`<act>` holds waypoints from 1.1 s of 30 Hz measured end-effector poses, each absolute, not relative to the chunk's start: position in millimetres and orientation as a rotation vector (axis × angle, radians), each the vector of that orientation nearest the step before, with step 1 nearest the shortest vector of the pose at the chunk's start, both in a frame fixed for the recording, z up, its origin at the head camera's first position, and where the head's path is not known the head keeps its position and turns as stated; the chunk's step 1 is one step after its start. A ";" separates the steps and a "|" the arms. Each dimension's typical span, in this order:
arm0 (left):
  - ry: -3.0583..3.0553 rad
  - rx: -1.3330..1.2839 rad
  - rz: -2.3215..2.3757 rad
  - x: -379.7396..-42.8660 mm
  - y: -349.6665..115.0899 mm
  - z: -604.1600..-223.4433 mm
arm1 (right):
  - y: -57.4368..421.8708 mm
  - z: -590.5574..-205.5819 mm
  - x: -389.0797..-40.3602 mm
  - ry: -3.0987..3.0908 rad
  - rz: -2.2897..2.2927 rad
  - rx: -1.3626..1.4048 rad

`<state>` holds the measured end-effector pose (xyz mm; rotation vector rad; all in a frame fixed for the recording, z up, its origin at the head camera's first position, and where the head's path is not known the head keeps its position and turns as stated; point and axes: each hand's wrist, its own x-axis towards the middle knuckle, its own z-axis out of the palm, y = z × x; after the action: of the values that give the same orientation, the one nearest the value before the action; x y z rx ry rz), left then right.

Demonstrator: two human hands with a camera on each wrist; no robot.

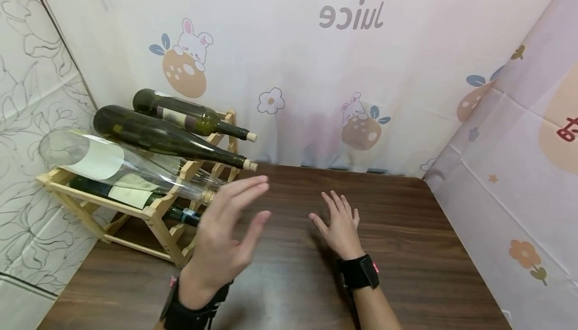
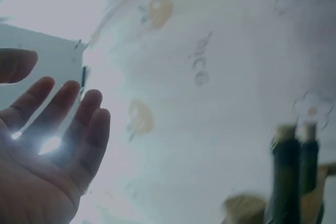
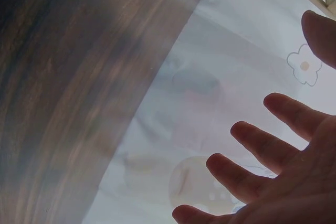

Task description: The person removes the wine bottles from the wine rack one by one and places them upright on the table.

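My left hand (image 1: pixel 226 234) is raised in front of the wooden wine rack (image 1: pixel 153 219), fingers extended and holding nothing. Across the top of the rack lie a dark green bottle (image 1: pixel 158 134), a labelled green bottle (image 1: pixel 180 113) behind it and a clear bottle (image 1: pixel 104 157) with a pale label, their corked necks pointing right. Lower down is a dark bottle (image 1: pixel 131 190) with a white label, its neck partly behind my left hand. Over the table's middle, my right hand (image 1: pixel 342 229) has its fingers spread and grips nothing, as the right wrist view (image 3: pixel 283 166) also shows.
The brown wooden table (image 1: pixel 289 270) ends at a printed curtain (image 1: pixel 293 59) at the back. More patterned cloth (image 1: pixel 519 209) hangs along the right side, and a floral panel (image 1: pixel 36 169) stands behind the rack at left. Both wrists wear black bands (image 1: pixel 358 272).
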<state>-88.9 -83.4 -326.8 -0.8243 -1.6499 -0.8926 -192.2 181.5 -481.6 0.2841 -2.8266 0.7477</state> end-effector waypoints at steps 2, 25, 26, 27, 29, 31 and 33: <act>-1.576 -0.758 -0.902 -84.5 -96.0 -320.8 | 181.4 -482.2 -191.9 -2.823 0.751 0.289; -1.661 0.635 -0.867 -51.2 -286.9 -334.8 | 179.6 -483.3 -193.6 -2.839 0.757 0.293; -1.670 0.690 -0.872 -52.3 -291.4 -337.4 | 179.7 -483.0 -193.7 -2.836 0.757 0.293; -1.677 0.746 -0.884 -53.4 -296.1 -340.1 | 179.8 -482.8 -193.8 -2.835 0.758 0.293; -1.693 0.857 -0.908 -55.9 -304.8 -345.4 | 180.0 -482.8 -194.0 -2.836 0.759 0.294; -1.709 0.948 -0.933 -58.4 -312.4 -349.9 | 180.4 -483.1 -193.8 -2.842 0.764 0.294; -1.721 1.012 -0.978 -61.2 -318.9 -354.4 | 180.8 -483.6 -193.7 -2.848 0.769 0.294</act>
<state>-61.2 -318.9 -354.4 1.0124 -1.7208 -0.9783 -193.7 180.8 -483.6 0.2944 -2.8478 0.7686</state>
